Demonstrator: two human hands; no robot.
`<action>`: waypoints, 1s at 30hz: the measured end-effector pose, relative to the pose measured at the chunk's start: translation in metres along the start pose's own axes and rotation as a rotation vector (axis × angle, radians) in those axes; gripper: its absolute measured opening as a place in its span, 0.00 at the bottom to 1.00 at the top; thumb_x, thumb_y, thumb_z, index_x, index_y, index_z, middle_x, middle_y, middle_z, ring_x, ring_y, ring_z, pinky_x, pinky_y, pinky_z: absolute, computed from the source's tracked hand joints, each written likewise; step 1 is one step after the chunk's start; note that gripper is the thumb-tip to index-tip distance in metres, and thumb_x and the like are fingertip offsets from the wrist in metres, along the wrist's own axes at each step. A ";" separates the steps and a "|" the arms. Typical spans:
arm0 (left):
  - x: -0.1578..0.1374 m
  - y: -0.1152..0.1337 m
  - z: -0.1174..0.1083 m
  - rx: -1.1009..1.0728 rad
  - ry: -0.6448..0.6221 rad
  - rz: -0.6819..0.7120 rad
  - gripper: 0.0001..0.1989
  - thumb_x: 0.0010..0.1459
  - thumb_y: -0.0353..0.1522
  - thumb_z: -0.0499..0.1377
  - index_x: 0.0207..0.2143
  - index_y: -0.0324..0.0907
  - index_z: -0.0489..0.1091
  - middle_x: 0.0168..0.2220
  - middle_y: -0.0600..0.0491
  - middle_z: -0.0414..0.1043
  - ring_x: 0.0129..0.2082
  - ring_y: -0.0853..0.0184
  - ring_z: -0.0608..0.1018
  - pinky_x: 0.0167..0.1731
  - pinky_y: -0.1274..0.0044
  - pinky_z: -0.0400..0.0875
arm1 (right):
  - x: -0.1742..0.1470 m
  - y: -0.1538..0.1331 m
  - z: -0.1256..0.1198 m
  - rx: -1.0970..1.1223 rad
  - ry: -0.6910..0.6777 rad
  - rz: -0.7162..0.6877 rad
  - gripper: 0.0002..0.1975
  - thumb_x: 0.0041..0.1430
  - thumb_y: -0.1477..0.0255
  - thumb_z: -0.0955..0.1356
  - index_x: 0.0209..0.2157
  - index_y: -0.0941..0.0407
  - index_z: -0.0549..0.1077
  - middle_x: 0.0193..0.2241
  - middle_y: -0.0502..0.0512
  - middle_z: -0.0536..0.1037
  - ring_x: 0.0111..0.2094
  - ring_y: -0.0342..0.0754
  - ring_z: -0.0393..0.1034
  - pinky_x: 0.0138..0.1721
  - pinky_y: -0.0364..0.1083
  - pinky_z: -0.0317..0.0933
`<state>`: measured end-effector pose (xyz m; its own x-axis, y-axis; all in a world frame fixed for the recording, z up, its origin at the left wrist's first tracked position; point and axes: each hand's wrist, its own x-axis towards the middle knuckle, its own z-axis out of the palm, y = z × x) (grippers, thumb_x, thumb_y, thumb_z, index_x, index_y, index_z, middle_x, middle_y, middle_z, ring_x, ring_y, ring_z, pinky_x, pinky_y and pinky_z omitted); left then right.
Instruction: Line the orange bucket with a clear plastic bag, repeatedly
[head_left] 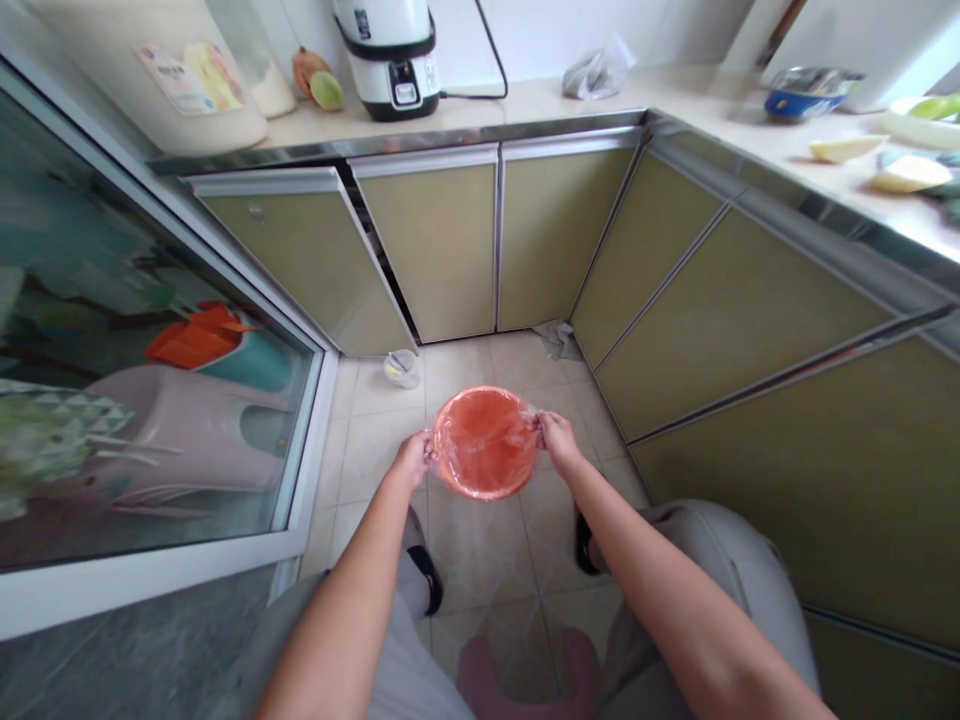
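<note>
An orange-red round bin (484, 445) is in the middle of the view, its inside lined with a clear plastic bag (517, 430). My left hand (413, 459) is closed at the left side of the rim, with clear film bunched in its fingers. On the opposite side, my right hand (556, 438) pinches the bag's edge beside the rim. Both arms reach forward between my knees. How far the bag goes down inside the bin is hard to make out, and the bin's base is hidden beneath its rim.
A small clear tub (403, 368) stands on the tiled floor, and a grey cloth (556, 340) lies in the cabinet corner. The left cabinet door (307, 260) hangs ajar. A glass door (157, 400) borders the left side. Below me is a pink stool (529, 690).
</note>
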<state>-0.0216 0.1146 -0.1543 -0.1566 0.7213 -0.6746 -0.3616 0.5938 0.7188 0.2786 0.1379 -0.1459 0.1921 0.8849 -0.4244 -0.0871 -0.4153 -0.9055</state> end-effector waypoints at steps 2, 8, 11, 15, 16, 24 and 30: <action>-0.001 0.008 0.002 -0.003 0.021 -0.008 0.05 0.52 0.31 0.62 0.32 0.40 0.71 0.16 0.63 0.58 0.13 0.75 0.61 0.16 0.82 0.55 | 0.000 -0.009 0.003 0.058 -0.037 0.029 0.12 0.55 0.61 0.68 0.34 0.56 0.73 0.22 0.49 0.75 0.18 0.42 0.62 0.20 0.40 0.54; -0.010 0.023 0.008 0.002 0.093 0.025 0.08 0.51 0.30 0.64 0.36 0.39 0.72 0.21 0.60 0.68 0.14 0.76 0.65 0.16 0.82 0.55 | -0.006 -0.031 0.012 0.047 -0.073 -0.011 0.14 0.55 0.59 0.70 0.33 0.56 0.72 0.19 0.48 0.75 0.15 0.38 0.54 0.18 0.39 0.46; -0.015 0.026 0.010 0.016 0.141 0.047 0.09 0.51 0.31 0.64 0.36 0.38 0.73 0.22 0.58 0.70 0.15 0.76 0.67 0.17 0.82 0.55 | -0.011 -0.040 0.014 0.039 -0.067 -0.014 0.14 0.55 0.59 0.70 0.33 0.56 0.71 0.20 0.49 0.77 0.14 0.37 0.51 0.18 0.40 0.45; -0.020 0.029 0.014 0.029 0.195 0.072 0.10 0.51 0.32 0.64 0.37 0.38 0.73 0.20 0.58 0.70 0.15 0.75 0.68 0.17 0.82 0.54 | -0.017 -0.054 0.012 0.074 -0.057 -0.009 0.11 0.56 0.62 0.70 0.33 0.55 0.70 0.20 0.49 0.77 0.13 0.37 0.51 0.16 0.40 0.44; -0.021 0.031 0.014 0.030 0.203 0.076 0.10 0.51 0.33 0.64 0.37 0.38 0.73 0.20 0.59 0.69 0.15 0.74 0.69 0.18 0.82 0.55 | -0.019 -0.057 0.012 0.079 -0.057 -0.011 0.11 0.56 0.62 0.69 0.33 0.55 0.69 0.20 0.49 0.77 0.13 0.37 0.51 0.16 0.40 0.44; -0.031 0.047 0.011 0.003 0.220 0.115 0.15 0.48 0.35 0.68 0.38 0.39 0.74 0.20 0.60 0.69 0.15 0.74 0.70 0.20 0.81 0.59 | -0.031 -0.082 0.007 0.095 -0.033 -0.094 0.12 0.57 0.60 0.69 0.33 0.54 0.68 0.18 0.48 0.76 0.11 0.38 0.52 0.13 0.40 0.45; -0.041 0.051 0.014 -0.054 0.237 0.123 0.11 0.48 0.33 0.68 0.32 0.37 0.72 0.18 0.60 0.68 0.14 0.76 0.67 0.19 0.82 0.59 | -0.033 -0.080 0.005 0.091 -0.055 -0.046 0.14 0.57 0.58 0.70 0.34 0.55 0.69 0.17 0.48 0.76 0.11 0.37 0.51 0.13 0.39 0.44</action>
<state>-0.0211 0.1206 -0.0874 -0.4112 0.6794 -0.6078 -0.3743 0.4821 0.7921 0.2748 0.1427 -0.0593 0.1440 0.9140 -0.3793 -0.1684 -0.3551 -0.9195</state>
